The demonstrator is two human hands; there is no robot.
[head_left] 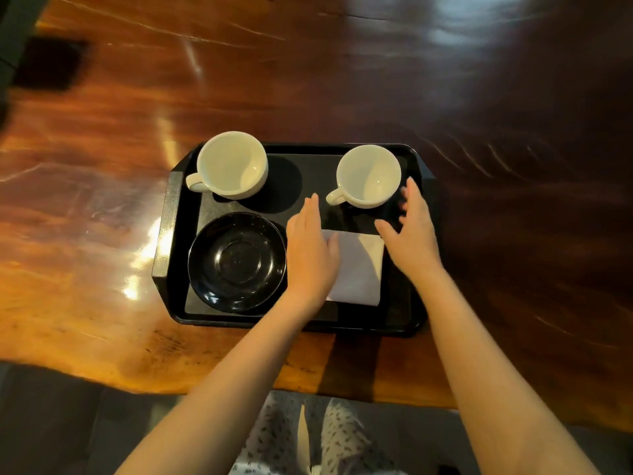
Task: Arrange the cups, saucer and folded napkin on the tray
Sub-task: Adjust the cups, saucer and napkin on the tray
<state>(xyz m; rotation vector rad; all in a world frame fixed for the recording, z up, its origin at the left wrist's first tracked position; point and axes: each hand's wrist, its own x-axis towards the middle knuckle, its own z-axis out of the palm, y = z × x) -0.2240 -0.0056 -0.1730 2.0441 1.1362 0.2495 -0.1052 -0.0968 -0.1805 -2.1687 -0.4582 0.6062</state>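
Glossy reddish-brown wooden table (pixel 102 217), strong light glare across top. Black rectangular tray (pixel 171 234) sits directly on it near the front edge. Dark blurred object (pixel 48 65) at far left corner.

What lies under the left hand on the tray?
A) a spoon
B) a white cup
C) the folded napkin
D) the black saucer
C: the left hand lies flat over the left edge of the napkin, beside the saucer and nearer than both cups.
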